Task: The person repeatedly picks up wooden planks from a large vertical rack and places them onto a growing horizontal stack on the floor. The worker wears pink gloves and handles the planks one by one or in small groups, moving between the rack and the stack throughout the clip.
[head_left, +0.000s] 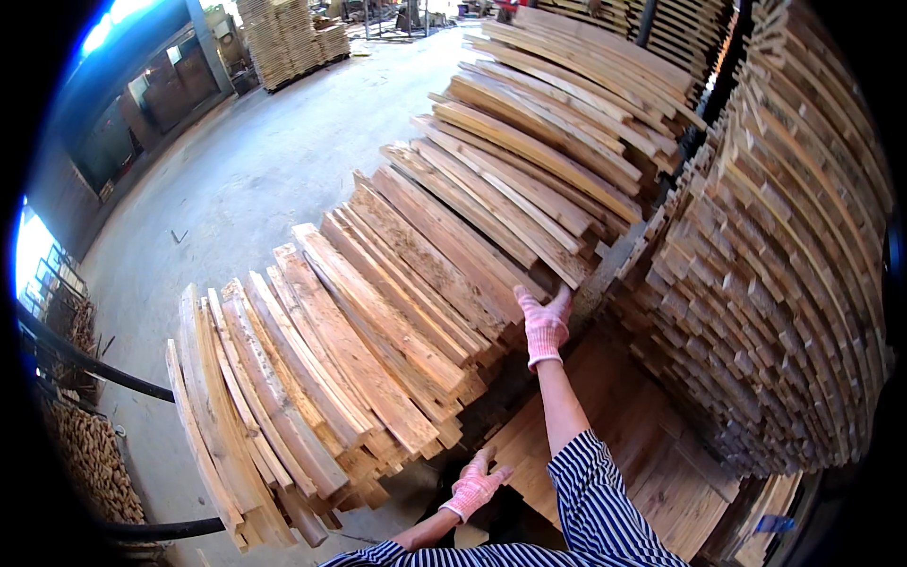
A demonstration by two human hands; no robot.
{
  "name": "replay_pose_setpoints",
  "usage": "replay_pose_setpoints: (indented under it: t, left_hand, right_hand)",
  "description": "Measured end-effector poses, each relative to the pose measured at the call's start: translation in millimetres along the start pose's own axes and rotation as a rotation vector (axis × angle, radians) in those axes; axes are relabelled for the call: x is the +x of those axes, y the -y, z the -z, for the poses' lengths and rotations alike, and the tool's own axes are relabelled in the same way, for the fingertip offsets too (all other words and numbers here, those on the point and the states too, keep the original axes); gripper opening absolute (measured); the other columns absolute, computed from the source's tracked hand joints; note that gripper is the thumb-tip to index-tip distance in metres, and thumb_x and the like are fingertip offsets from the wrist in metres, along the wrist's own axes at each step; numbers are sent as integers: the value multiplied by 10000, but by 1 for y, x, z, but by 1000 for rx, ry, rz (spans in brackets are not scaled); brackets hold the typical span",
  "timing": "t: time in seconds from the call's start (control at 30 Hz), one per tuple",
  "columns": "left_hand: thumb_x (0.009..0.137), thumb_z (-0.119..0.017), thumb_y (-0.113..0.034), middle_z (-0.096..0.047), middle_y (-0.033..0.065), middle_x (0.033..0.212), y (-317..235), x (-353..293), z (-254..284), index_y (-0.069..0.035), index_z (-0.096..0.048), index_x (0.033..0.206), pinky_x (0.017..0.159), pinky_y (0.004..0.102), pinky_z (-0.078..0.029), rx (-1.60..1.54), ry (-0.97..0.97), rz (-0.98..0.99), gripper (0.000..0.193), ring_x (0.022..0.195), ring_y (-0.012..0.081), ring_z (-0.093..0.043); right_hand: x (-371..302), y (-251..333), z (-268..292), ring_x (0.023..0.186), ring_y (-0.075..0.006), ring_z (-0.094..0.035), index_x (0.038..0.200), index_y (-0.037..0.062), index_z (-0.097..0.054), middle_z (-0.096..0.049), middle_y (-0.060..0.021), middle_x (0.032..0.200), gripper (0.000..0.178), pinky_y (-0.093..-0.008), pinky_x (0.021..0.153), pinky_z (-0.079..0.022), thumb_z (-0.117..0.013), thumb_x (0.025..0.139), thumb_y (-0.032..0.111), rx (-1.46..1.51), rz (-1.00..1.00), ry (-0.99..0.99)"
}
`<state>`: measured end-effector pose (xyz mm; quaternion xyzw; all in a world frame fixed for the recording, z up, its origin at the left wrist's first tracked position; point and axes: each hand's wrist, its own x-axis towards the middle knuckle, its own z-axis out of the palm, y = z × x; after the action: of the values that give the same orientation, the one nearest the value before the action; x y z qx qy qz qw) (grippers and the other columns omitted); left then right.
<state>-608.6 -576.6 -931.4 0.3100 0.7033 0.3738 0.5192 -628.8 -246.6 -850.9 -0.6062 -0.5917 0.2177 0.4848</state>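
Observation:
My right hand (545, 326), in a pink-and-white knit glove, reaches to the near ends of a long row of wooden boards (453, 250). Its fingers are spread at the board ends, and I cannot tell whether they touch. Lower down, my left hand (477, 489), gloved alike, has its fingers stretched out beside the left corner of a flat wooden panel (586, 435). Whether it rests on the panel cannot be made out. Neither hand holds anything that shows. The boards lie side by side in layers, their ends uneven.
A tall stack of wood strips (756, 283) rises close on the right. Dark curved bars (123, 378) stick out at the left end of the board row. Beyond the row lies a concrete floor (255, 170), with a stacked lumber pile (283, 42) at the back.

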Motion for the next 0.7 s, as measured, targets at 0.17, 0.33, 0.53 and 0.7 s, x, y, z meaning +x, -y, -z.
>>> replay_pose_setpoints:
  t: [0.17,0.33,0.53,0.7]
  left_hand:
    - [901,-777,-285,-524,201,1475,-29,15,27,14,-416,1486,1154,380,-385,-98,-59,-4,749,1383,287,-494]
    - [921,-768,-272,-566,162,1426,-56,22,31,-1,-456,1450,1119,379,-421,-319,-68,-72,671,1336,263,-531]
    - [934,-567,-684,-544,164,1393,-119,46,35,-53,-428,1479,1005,443,-467,-1205,241,144,845,1174,297,-546]
    - [772,-575,-860,-413,153,1546,-151,87,72,-36,-374,1527,1168,518,-322,-1317,146,-112,1135,1381,313,-430]
  right_hand:
    - [-48,103,26,1204,-360,-593,1311,92,-488,-551,-208,1364,837,-451,1002,-490,-882,696,500,-357,61,612]
    - [5,132,25,1287,-359,-579,1493,74,-387,-595,-244,1374,1053,-432,1038,-484,-861,683,553,-590,96,1023]
    - [26,86,84,1136,-202,-625,1405,-69,-508,-667,-129,1236,908,-325,977,-493,-820,794,526,168,-298,1413]
    - [-42,35,238,1075,-128,-590,1435,-41,-497,-654,-62,1235,845,-295,937,-481,-812,836,466,539,-702,1450]
